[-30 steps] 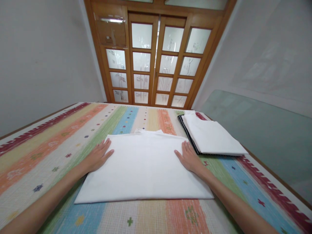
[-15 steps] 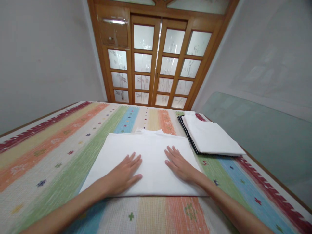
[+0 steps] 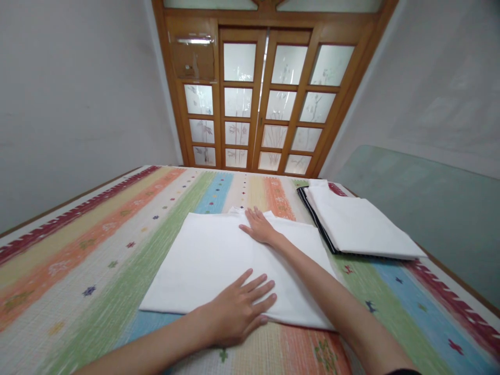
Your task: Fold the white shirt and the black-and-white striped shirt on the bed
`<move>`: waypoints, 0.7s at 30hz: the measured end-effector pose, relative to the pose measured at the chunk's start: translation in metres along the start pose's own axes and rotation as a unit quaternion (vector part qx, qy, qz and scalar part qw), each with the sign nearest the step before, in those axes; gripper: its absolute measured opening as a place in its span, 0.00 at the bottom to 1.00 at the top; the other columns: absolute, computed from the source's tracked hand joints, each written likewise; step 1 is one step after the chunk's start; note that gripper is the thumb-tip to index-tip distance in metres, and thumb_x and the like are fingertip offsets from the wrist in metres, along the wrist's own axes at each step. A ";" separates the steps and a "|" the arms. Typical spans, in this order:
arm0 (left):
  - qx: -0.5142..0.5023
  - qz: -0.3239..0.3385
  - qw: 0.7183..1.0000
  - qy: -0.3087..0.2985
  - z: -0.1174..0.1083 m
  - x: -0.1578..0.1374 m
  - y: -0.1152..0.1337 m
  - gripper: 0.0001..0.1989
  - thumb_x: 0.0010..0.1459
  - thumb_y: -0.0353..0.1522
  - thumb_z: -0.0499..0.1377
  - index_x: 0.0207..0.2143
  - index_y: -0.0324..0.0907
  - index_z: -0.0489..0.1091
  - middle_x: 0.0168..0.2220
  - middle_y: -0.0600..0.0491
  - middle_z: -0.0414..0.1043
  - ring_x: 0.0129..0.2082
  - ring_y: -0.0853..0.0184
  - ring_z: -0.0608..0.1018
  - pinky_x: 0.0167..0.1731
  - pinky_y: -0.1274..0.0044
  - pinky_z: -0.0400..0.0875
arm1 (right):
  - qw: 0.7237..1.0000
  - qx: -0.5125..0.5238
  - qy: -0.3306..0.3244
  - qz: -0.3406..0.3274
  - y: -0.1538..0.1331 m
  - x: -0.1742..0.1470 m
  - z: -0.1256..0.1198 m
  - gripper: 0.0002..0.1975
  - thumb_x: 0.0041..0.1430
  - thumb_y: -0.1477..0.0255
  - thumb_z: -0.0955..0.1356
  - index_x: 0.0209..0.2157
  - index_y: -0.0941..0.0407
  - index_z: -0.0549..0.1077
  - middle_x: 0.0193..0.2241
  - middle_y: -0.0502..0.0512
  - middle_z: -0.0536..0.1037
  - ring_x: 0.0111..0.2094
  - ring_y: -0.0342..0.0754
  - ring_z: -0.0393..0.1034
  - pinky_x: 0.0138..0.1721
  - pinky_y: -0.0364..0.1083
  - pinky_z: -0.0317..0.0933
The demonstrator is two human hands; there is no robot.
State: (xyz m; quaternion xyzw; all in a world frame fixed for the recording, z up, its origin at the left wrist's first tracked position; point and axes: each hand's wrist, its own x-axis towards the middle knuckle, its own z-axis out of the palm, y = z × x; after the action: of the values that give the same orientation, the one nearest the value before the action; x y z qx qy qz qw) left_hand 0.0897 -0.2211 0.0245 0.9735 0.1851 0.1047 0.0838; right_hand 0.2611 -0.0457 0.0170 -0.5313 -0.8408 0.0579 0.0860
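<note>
A folded white shirt (image 3: 203,255) lies flat on the patterned cloth, a collar-like bit sticking out at its far edge. My left hand (image 3: 244,307) is at the shirt's near edge, fingers spread, its fingertips over the white fabric. Farther up, my right hand (image 3: 260,226) rests palm down near the collar end, with its fingers stretched out. Neither hand grips anything. My right forearm passes over the right part of the shirt and hides some of it.
At the right lies a stack of folded clothes (image 3: 363,224), white on top of black. Beneath everything is a colourful striped cloth (image 3: 156,224). A pale green panel (image 3: 429,198) stands along the right wall, and wooden glass doors (image 3: 261,99) close off the far end.
My left hand has moved right and nearer, to the shirt's near edge. My right hand has moved left and away, up to the collar end. The near edge has shifted slightly.
</note>
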 end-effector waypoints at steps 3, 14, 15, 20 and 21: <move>-0.008 -0.001 1.000 -0.020 -0.017 -0.013 -0.012 0.24 0.70 0.38 0.45 0.66 0.46 0.51 0.66 0.52 0.52 0.67 0.60 0.51 0.66 0.61 0.43 | 0.999 0.001 -0.018 0.051 0.016 0.003 0.000 0.43 0.64 0.50 0.55 0.66 0.70 0.49 0.67 0.70 0.48 0.68 0.63 0.32 0.66 0.55 0.32; 0.030 -0.107 0.994 -0.010 -0.029 -0.067 -0.079 0.20 0.67 0.41 0.49 0.60 0.56 0.62 0.64 0.54 0.57 0.65 0.57 0.58 0.65 0.55 0.41 | 0.972 0.085 -0.008 0.219 0.063 -0.031 -0.012 0.52 0.53 0.42 0.63 0.66 0.66 0.47 0.66 0.72 0.49 0.67 0.67 0.39 0.63 0.57 0.41; 0.038 -0.114 0.993 0.000 -0.027 -0.068 -0.081 0.20 0.67 0.42 0.50 0.60 0.57 0.63 0.63 0.54 0.58 0.65 0.56 0.58 0.64 0.53 0.40 | 0.970 0.089 -0.007 0.227 0.064 -0.034 -0.013 0.53 0.52 0.42 0.63 0.66 0.65 0.47 0.66 0.72 0.49 0.67 0.67 0.40 0.63 0.57 0.41; 0.039 -0.162 0.986 -0.018 -0.031 -0.072 -0.089 0.23 0.66 0.44 0.50 0.62 0.56 0.58 0.65 0.54 0.56 0.67 0.52 0.52 0.63 0.49 0.39 | 0.964 0.085 -0.006 0.252 0.071 -0.049 -0.018 0.54 0.50 0.45 0.66 0.66 0.67 0.47 0.65 0.73 0.52 0.66 0.67 0.44 0.63 0.56 0.44; 0.036 -0.180 0.983 -0.020 -0.033 -0.073 -0.092 0.24 0.66 0.44 0.49 0.63 0.55 0.58 0.65 0.54 0.55 0.67 0.51 0.50 0.63 0.49 0.39 | 0.967 0.082 0.000 0.240 0.073 -0.053 -0.019 0.54 0.50 0.45 0.67 0.66 0.68 0.47 0.65 0.74 0.53 0.65 0.68 0.45 0.62 0.56 0.45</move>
State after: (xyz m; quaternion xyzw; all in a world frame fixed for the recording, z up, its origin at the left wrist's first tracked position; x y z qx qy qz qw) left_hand -0.0161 -0.1600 0.0256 0.9285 0.3595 0.0614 0.0700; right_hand 0.3518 -0.0623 0.0174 -0.7089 -0.6809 0.1452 0.1129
